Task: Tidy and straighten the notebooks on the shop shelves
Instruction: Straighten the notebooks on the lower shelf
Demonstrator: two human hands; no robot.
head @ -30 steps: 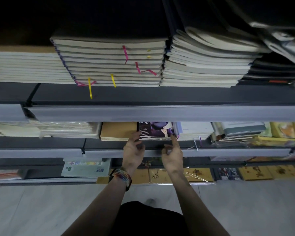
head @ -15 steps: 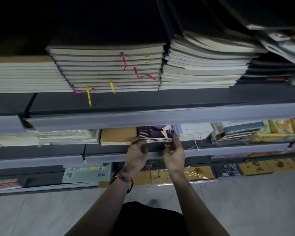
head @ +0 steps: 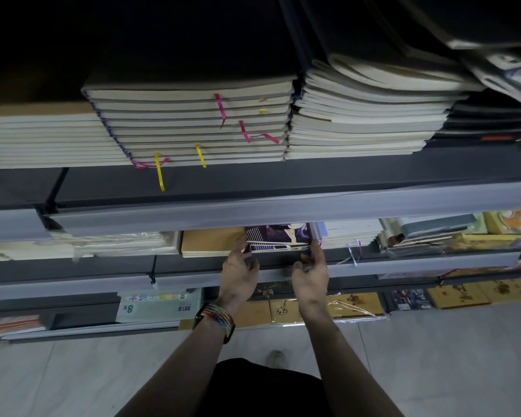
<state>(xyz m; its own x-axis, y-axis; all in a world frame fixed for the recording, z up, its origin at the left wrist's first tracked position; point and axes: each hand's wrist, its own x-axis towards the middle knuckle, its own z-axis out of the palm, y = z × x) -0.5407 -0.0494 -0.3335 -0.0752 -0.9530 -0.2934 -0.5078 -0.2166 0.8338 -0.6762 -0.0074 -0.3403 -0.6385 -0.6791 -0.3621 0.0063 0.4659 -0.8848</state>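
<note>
A small stack of purple-covered notebooks point(head: 278, 236) lies on the middle shelf point(head: 403, 263), half hidden under the rail of the shelf above. My left hand point(head: 239, 275) grips the stack's front left corner, fingers along its side and thumb at the front edge. My right hand point(head: 310, 275) grips the front right corner the same way. A brown notebook stack point(head: 211, 243) sits right against the purple one on the left, and white notebooks point(head: 349, 236) lie on its right.
The upper shelf holds tall stacks of cream notebooks with ribbon markers point(head: 193, 124) and a slumped stack point(head: 364, 121). Plastic-wrapped white pads point(head: 112, 243) lie left on the middle shelf. Below are a green pack point(head: 160, 305) and yellow notebooks point(head: 355, 303). Grey floor point(head: 433, 356) lies beneath.
Both hands have stayed on the purple stack's front corners. The stack now sits further back under the upper rail, and my view has tilted down a little.
</note>
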